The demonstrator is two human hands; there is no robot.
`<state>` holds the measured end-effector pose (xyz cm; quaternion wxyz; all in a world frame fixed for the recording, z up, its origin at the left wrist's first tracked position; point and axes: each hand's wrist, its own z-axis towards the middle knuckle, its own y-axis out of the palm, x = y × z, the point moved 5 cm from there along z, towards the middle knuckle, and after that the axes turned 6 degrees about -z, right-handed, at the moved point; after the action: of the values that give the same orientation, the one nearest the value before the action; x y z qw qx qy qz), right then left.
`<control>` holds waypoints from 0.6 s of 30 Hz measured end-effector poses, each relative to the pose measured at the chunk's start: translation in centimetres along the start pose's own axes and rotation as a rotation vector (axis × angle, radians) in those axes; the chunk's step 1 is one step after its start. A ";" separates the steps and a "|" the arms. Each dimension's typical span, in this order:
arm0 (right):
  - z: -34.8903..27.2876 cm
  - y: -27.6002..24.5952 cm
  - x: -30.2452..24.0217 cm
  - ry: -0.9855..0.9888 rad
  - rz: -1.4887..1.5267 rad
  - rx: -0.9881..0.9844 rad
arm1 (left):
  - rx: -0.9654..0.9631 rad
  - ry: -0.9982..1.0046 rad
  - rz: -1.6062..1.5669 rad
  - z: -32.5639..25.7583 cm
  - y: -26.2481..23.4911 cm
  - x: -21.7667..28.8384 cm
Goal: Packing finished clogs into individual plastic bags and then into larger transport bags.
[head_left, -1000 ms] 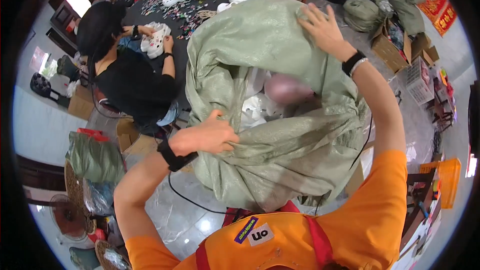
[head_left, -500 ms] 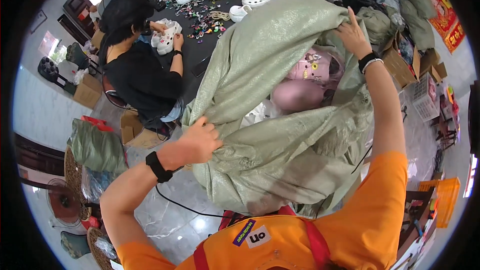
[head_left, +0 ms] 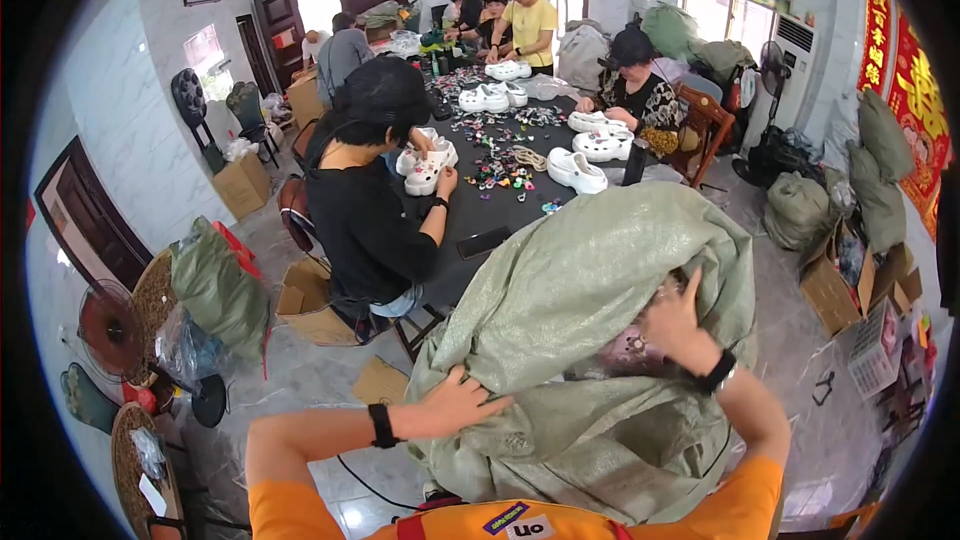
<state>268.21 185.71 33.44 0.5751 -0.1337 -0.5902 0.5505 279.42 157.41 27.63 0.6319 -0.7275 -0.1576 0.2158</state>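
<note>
Far left: green stuffed bag (head_left: 215, 285) and cardboard box (head_left: 308, 300) on the floor, near the left edge of the dark work table (head_left: 480, 215).
Seated person: in black (head_left: 365, 210), at the table's left edge, holding a white clog (head_left: 425, 168); more white clogs and small coloured charms along the tabletop.
Left hand (head_left: 455, 405): closed on a fold of the sack's lower left side, fingers pinching the weave, black band on the wrist.
Sack: large green woven sack (head_left: 590, 340), held up in front of the chest, off the floor, mouth turned toward the right hand, pale pink contents just visible inside.
Handling: judged soft and floppy, slick weave, bulky rather than heavy; likely to slump and spill unless taken by bunched cloth at the rim and lower fold.
Right hand (head_left: 675, 325): raised at the sack's opening, fingers spread and hooked on the edge, not fully closed.
Far right: open cardboard boxes (head_left: 850, 285) and more stuffed green bags (head_left: 800, 208) on the floor.
</note>
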 end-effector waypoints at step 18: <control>-1.8 -4.5 -11.1 0.587 2.104 -0.240 | 0.564 -0.032 -0.172 4.0 -14.6 -6.3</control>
<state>275.22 176.17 30.69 -0.0806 -0.7511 -0.0710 0.6514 272.63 159.93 42.37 0.8225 -0.5038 -0.1623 0.2080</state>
